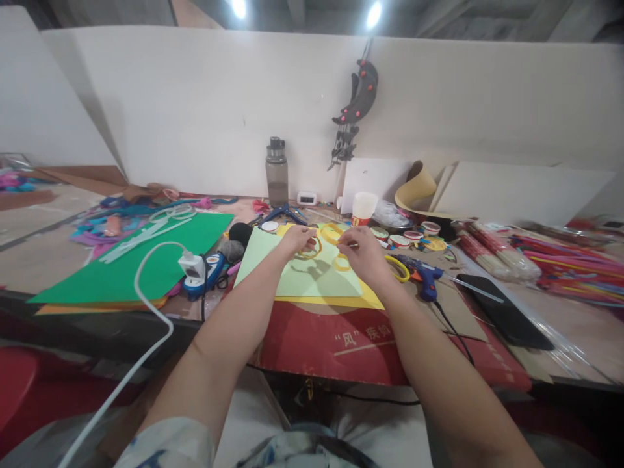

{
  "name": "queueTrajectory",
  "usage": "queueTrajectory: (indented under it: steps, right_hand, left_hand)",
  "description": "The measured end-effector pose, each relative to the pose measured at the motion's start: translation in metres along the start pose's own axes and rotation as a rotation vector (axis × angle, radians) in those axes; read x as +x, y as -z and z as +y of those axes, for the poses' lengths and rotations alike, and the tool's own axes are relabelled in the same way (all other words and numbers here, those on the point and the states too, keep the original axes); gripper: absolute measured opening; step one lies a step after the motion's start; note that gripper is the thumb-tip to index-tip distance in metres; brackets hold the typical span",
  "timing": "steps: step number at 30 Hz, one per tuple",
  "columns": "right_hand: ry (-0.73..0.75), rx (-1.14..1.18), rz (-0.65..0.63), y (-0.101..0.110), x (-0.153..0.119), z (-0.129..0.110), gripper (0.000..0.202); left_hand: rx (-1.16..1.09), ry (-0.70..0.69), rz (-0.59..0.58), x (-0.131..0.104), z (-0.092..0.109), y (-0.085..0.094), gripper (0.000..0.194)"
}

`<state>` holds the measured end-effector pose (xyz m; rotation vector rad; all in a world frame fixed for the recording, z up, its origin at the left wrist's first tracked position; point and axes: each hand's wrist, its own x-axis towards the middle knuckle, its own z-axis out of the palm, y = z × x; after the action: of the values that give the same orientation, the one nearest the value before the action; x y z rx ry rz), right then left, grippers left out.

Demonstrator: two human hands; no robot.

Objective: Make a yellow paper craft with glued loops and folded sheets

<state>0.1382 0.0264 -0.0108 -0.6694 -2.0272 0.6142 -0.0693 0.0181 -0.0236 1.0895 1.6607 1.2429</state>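
My left hand pinches a thin yellow ring and holds it above a pale green sheet; its shadow falls on the paper. To the right, my right hand is closed with thumb and fingertips together. Whatever sits between those fingertips is too small to make out. Between the hands are a yellow ring farther back and a paler yellow ring lying on the sheet. A yellow sheet shows under the green one. Beyond my right wrist lies another yellow ring.
A blue glue gun and a black phone lie at right, near bundled pipe cleaners. Green sheets and a power strip with a white cable are at left. A bottle and paper cup stand behind.
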Motion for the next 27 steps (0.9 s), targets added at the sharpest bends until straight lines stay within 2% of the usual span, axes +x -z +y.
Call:
queueTrajectory:
  steps: [3, 5, 8, 10, 12, 14, 16, 17, 18, 20, 21, 23, 25, 27]
  right_hand:
    - [-0.027, 0.092, 0.128, 0.0, 0.0, -0.001, 0.008]
    - [-0.036, 0.119, 0.163, -0.001, 0.0, -0.002, 0.01]
    - [-0.037, 0.108, 0.19, -0.001, 0.0, -0.003, 0.012]
    - [-0.043, 0.097, 0.198, 0.0, 0.0, -0.004, 0.013]
    - [-0.047, 0.09, 0.209, 0.0, 0.0, -0.006, 0.013]
    - [-0.049, 0.09, 0.229, 0.0, -0.001, -0.008, 0.012]
    - [-0.05, 0.095, 0.25, -0.002, -0.002, -0.009, 0.012]
    - [-0.05, 0.097, 0.26, -0.003, -0.002, -0.009, 0.012]
    - [-0.048, 0.099, 0.27, -0.004, -0.003, -0.009, 0.012]
    - [-0.041, 0.103, 0.295, -0.006, -0.003, -0.009, 0.013]
    - [-0.043, 0.106, 0.308, -0.006, -0.003, -0.008, 0.013]
    - [-0.063, 0.106, 0.326, -0.006, -0.003, -0.008, 0.014]
    - [-0.082, 0.086, 0.32, -0.005, -0.003, -0.007, 0.012]
    - [-0.084, 0.059, 0.302, -0.004, -0.002, -0.008, 0.01]
  left_hand:
    - [0.176, -0.058, 0.078, -0.001, 0.002, 0.001, 0.021]
    - [0.15, -0.053, 0.119, -0.003, 0.004, 0.001, 0.022]
    - [0.054, 0.01, 0.046, -0.008, 0.007, -0.001, 0.026]
    - [0.16, 0.029, -0.029, -0.012, 0.01, -0.003, 0.027]
    - [0.357, -0.046, -0.01, -0.015, 0.013, -0.006, 0.028]
    - [0.448, -0.184, 0.09, -0.018, 0.017, -0.009, 0.027]
    - [0.336, -0.295, 0.151, -0.022, 0.023, -0.012, 0.024]
    - [0.215, -0.317, 0.135, -0.024, 0.027, -0.014, 0.023]
    - [0.072, -0.317, 0.082, -0.027, 0.031, -0.016, 0.024]
    - [-0.256, -0.256, -0.123, -0.035, 0.039, -0.019, 0.027]
    - [-0.378, -0.223, -0.233, -0.038, 0.043, -0.02, 0.027]
    - [-0.537, -0.196, -0.376, -0.045, 0.049, -0.022, 0.026]
    - [-0.596, -0.211, -0.424, -0.051, 0.053, -0.024, 0.023]
    - [-0.593, -0.246, -0.398, -0.053, 0.053, -0.025, 0.021]
